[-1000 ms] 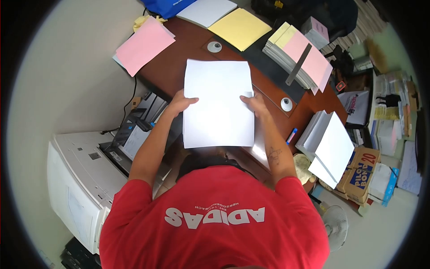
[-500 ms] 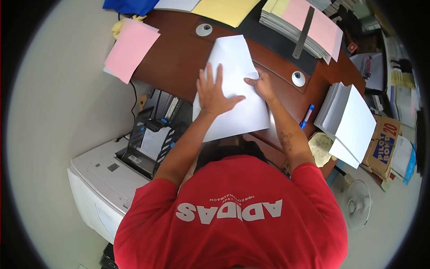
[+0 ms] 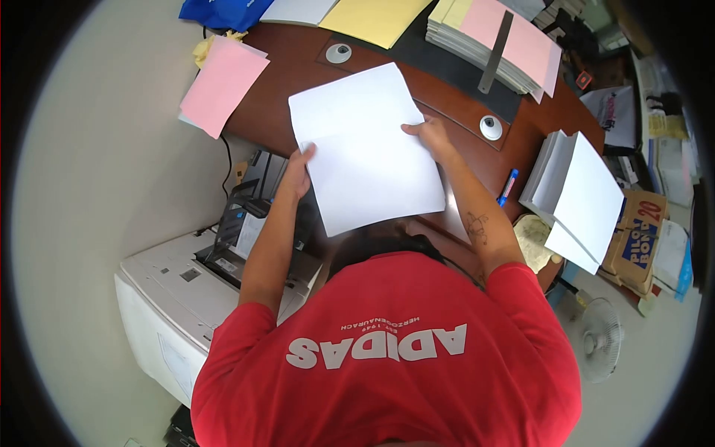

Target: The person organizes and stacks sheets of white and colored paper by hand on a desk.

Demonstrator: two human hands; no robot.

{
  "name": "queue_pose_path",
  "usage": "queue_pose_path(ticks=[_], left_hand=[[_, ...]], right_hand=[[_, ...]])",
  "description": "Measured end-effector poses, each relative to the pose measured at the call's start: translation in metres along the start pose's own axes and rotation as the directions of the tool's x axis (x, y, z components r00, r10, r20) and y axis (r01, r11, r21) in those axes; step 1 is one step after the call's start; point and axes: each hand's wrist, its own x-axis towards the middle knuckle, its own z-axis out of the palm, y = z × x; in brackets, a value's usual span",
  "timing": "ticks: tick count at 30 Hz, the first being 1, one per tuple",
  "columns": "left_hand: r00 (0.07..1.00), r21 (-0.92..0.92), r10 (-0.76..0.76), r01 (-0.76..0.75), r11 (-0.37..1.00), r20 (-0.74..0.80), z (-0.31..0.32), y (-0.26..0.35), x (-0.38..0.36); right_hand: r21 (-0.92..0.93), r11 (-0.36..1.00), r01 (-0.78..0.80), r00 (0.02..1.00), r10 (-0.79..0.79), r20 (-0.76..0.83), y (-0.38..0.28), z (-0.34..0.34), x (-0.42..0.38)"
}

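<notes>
A white sheet of paper (image 3: 369, 160) is spread out over the front of the brown desk, its face blank and its edges slightly wavy. At its left edge my left hand (image 3: 298, 171) pinches it, thumb on top and the other fingers hidden beneath. My right hand (image 3: 432, 139) grips the opposite edge, with the thumb lying on the paper's face. The sheet's near edge comes close to the red shirt I wear.
Right of the sheet are a blue marker (image 3: 508, 186) and a white paper stack (image 3: 581, 201). A metal ruler (image 3: 496, 52) lies on a pink-topped stack (image 3: 521, 46) at the back. Pink sheets (image 3: 223, 88) overhang the left edge. A printer (image 3: 179, 276) stands left, a fan (image 3: 599, 339) right.
My left hand has gone from lying spread on the paper to holding its left edge. The sheet, narrower and bent over before, is now opened out leftward. My right hand keeps its hold.
</notes>
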Motion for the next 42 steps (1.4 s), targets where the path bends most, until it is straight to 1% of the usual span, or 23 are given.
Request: queue_pose_path(ticks=[2,4,6,8,10,11,13,18,20,22,24,25,26,28,29,31,32,34,36,38,40,41,42], left_hand=[[0.999,0.298,0.0,-0.012,0.954,0.04,-0.001,-0.009,-0.008],[0.999,0.307,0.033,-0.029,0.951,-0.006,0.019,-0.007,-0.016],[0.967,0.465,0.248,-0.193,0.864,-0.06,0.045,-0.005,-0.021],[0.963,0.528,0.266,-0.248,0.812,0.043,0.077,0.005,-0.02],[0.888,0.855,0.458,-0.273,0.44,0.047,0.094,-0.015,-0.01],[0.875,0.926,0.481,-0.221,0.307,0.05,0.106,-0.023,-0.012],[0.865,0.989,0.499,-0.111,0.096,0.049,0.11,-0.035,-0.013],[0.839,0.992,0.543,-0.092,0.085,0.032,0.095,-0.043,-0.008],[0.789,0.995,0.607,-0.058,-0.081,0.095,0.1,-0.05,-0.011],[0.792,0.996,0.605,-0.085,-0.017,0.077,0.098,-0.044,-0.017],[0.751,0.91,0.659,-0.242,0.336,-0.044,0.075,-0.031,-0.005],[0.862,0.656,0.41,-0.126,0.744,-0.298,0.057,-0.018,0.003],[0.963,0.252,0.045,0.024,0.967,-0.265,0.046,0.004,0.001],[0.962,0.33,-0.161,0.229,0.916,-0.219,0.042,0.01,-0.004],[0.963,0.329,-0.159,0.226,0.917,-0.217,0.047,0.008,-0.004],[0.978,0.765,0.078,0.101,0.636,-0.193,0.084,0.012,-0.014],[0.987,0.717,0.042,0.085,0.692,-0.158,0.105,0.015,-0.024],[0.995,0.696,0.028,0.045,0.716,-0.094,0.099,0.008,-0.019],[0.99,0.321,-0.132,0.143,0.936,-0.055,0.061,0.015,-0.019],[0.966,-0.061,-0.257,0.257,0.964,0.009,0.026,0.018,-0.025],[0.976,0.178,-0.182,0.201,0.963,-0.117,0.015,0.013,-0.024],[0.978,0.182,-0.178,0.195,0.964,-0.108,0.016,0.008,-0.018],[0.987,0.401,-0.081,0.13,0.907,-0.136,0.021,0.003,-0.017]], right_hand=[[-0.045,0.999,-0.009,0.998,0.007,-0.059,0.001,0.003,0.002],[-0.083,0.996,-0.024,0.994,0.015,-0.113,0.0,0.013,0.0],[-0.418,0.901,0.116,0.975,-0.183,-0.123,-0.002,0.027,-0.012],[-0.502,0.848,0.168,0.976,-0.216,-0.038,-0.005,0.051,-0.038],[-0.678,0.57,0.464,0.809,-0.585,0.062,-0.004,0.076,-0.061],[-0.741,0.476,0.473,0.791,-0.6,0.119,0.003,0.083,-0.067],[-0.82,0.345,0.457,0.777,-0.603,0.18,0.009,0.089,-0.073],[-0.853,0.343,0.394,0.814,-0.561,0.15,0.023,0.079,-0.06],[-0.919,0.184,0.348,0.808,-0.556,0.195,0.025,0.081,-0.064],[-0.929,0.173,0.326,0.8,-0.574,0.173,0.026,0.077,-0.066],[-0.686,0.582,0.438,0.807,-0.59,0.015,0.024,0.055,-0.047],[-0.602,0.703,0.379,0.833,-0.542,-0.108,0.03,0.042,-0.028],[-0.23,0.958,0.174,0.953,-0.222,-0.206,0.022,0.033,-0.022],[-0.222,0.975,0.025,0.992,-0.052,-0.118,-0.006,0.034,-0.038],[-0.223,0.974,0.028,0.992,-0.055,-0.118,-0.013,0.042,-0.043],[-0.285,0.956,0.064,0.982,-0.111,-0.152,-0.018,0.061,-0.047],[-0.288,0.956,0.061,0.982,-0.109,-0.154,-0.016,0.061,-0.05],[-0.04,0.996,0.083,0.996,-0.084,-0.006,-0.021,0.061,-0.051],[0.148,0.989,-0.009,1.0,0.006,0.02,-0.023,0.037,-0.058],[0.365,0.926,-0.099,0.988,0.048,0.145,-0.013,0.01,-0.06],[0.218,0.97,-0.108,0.992,0.089,0.094,-0.009,0.007,-0.055],[-0.174,0.984,-0.037,0.999,0.034,-0.017,-0.006,0.012,-0.052],[-0.545,0.839,-0.01,0.994,-0.052,-0.098,-0.003,0.016,-0.051]])
